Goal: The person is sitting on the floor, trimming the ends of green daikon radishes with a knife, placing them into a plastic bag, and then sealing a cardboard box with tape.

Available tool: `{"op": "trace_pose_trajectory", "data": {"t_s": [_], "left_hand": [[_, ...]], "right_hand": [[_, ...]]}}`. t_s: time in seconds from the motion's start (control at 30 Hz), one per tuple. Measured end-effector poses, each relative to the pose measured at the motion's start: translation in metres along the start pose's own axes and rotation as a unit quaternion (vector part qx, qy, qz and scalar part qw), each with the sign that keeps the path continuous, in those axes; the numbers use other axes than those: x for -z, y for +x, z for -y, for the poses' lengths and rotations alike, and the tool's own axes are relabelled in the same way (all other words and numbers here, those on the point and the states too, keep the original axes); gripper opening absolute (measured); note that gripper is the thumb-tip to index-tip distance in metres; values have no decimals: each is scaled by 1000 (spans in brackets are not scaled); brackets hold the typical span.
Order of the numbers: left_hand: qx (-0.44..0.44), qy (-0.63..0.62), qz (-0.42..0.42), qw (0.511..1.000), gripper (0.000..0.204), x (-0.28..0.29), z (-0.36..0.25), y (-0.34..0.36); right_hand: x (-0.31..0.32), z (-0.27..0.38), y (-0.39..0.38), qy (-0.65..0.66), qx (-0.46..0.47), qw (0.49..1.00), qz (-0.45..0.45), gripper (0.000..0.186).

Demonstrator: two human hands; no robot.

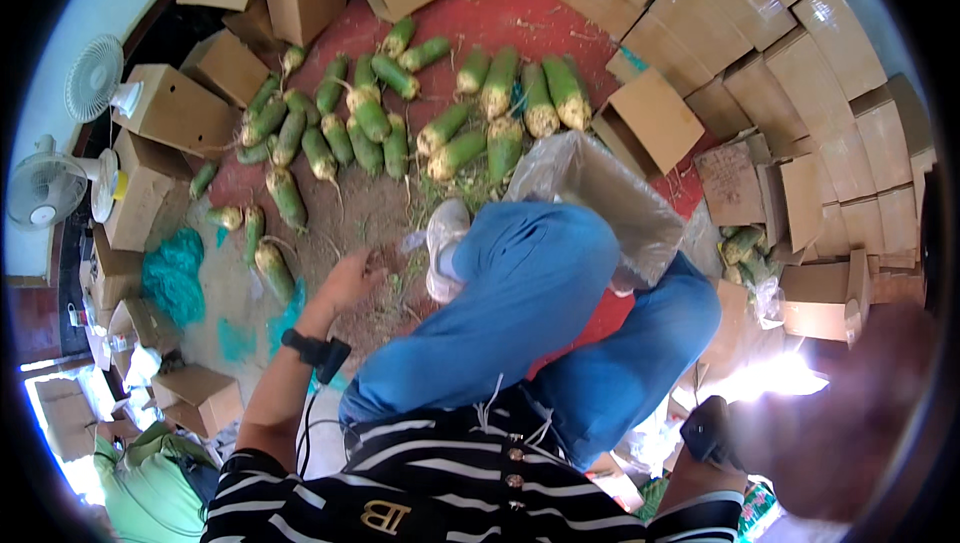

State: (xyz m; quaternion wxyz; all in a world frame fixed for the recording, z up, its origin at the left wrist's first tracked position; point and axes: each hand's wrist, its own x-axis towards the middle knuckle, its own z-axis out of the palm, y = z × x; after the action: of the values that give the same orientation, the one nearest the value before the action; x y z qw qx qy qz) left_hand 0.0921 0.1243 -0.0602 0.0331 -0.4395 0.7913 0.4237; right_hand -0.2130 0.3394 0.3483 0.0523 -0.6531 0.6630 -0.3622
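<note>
My left hand (350,280) hovers over the soil-strewn floor beside my left shoe (446,243), its fingers too indistinct to read. Close to it on the left lies a green radish (273,270) with a pale lower end. Many more such radishes (287,200) are spread farther off, some with thin roots. My right hand (850,418) is raised near the camera at the right and smeared by motion; what it holds, if anything, cannot be made out. Beyond my knees stands a carton lined with a clear plastic bag (590,178); my leg hides part of it.
Stacked cartons (800,93) wall the right and far side. An open carton (655,128) stands by the lined one. More cartons (165,108) and two fans (50,188) are at left. Green plastic (173,278) lies on the floor. A person in green (150,488) is lower left.
</note>
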Motion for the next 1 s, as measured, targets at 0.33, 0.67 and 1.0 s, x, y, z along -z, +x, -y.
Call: {"op": "trace_pose_trajectory", "data": {"t_s": [0.33, 0.67, 1.0], "left_hand": [[45, -37, 51, 997, 47, -24, 58, -3], [130, -26, 59, 989, 49, -72, 148, -19], [354, -13, -244, 903, 44, -80, 281, -55]], "right_hand": [[-188, -144, -28, -161, -17, 983, 91, 40], [-220, -149, -20, -88, -57, 985, 140, 30], [-236, -141, -1, -83, -74, 980, 165, 34]]}}
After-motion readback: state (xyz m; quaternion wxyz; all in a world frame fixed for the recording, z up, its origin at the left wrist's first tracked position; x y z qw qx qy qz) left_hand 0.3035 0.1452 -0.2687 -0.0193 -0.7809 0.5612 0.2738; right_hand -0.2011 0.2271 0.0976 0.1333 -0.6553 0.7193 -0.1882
